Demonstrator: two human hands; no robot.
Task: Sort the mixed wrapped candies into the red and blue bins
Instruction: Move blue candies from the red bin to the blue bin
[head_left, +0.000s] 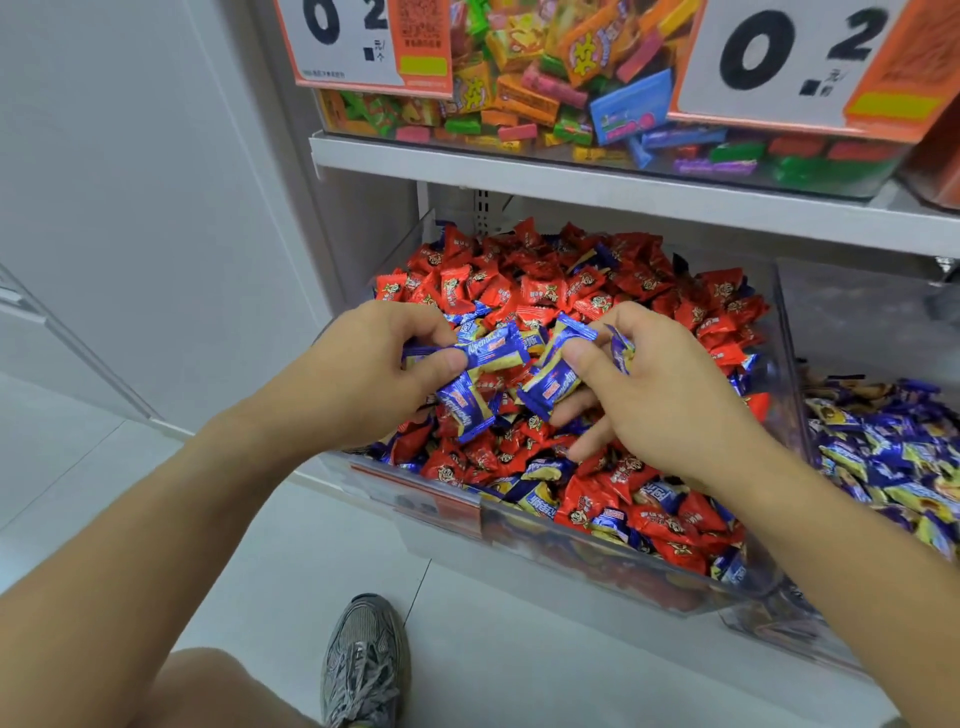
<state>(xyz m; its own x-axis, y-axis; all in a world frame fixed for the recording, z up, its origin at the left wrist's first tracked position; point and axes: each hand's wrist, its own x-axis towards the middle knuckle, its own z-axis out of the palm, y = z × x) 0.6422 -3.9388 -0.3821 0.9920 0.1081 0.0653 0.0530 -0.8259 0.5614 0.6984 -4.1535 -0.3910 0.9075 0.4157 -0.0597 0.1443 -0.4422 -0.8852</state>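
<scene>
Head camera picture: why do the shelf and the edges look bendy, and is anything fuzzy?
In the head view, the wide lens bows the white shelf and stretches the forearms at the edges. The blue candies pinched by the left hand and right hand look fairly sharp; the price signs up top are soft. Lighting is even and shadows faint, and the clear bin's front wall looks hazy.

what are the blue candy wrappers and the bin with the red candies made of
Blue candy wrappers: likely thin glossy plastic or foil film, given the shine, creases and crimped ends. Bin with the red candies: clear rigid plastic, probably acrylic; the candies show through its front wall.
</scene>
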